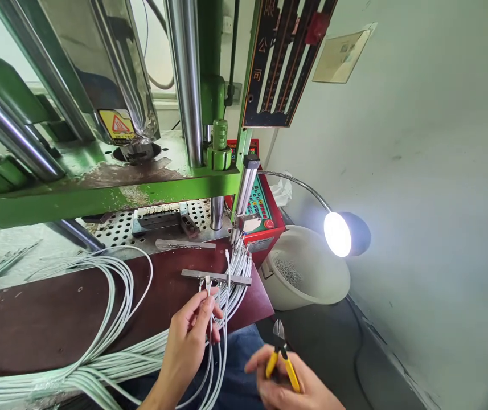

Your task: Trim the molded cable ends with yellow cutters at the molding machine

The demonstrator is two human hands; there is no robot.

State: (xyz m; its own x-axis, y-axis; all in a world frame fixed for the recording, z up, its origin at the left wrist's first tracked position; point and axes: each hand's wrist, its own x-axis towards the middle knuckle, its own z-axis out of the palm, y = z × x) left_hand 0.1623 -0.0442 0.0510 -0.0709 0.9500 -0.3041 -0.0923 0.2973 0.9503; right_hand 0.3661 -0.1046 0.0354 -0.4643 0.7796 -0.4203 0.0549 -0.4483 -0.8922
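Yellow-handled cutters with dark metal blades (279, 343), one pair, were nearest the camera in the head view, gripped in the curled fingers of the right hand (284, 384). Their long axis ran up the view, tips pointing away from the person and slightly left. The left hand (188, 330) was narrowed to a pinch, thumb and fingers holding one small whitish plug on a pale thin cable (208, 282). That plug pointed away from the person, its long axis nearly upright in the view, in front of the nearer of two slim grey metal bars (216, 277); whether they touched could not be told. A second whitish plug (227, 255) rose just to its right. Both bars lay crosswise over the dark red-brown tabletop (56, 313). Two bundles of pale cables, too dense to count, showed: one right of the plugs (239, 279), one across the lower left (119, 361). Beyond stood one green metal press (111, 196), one red control box (275, 210), one white round bucket (329, 279) and one lit gooseneck lamp (338, 234).
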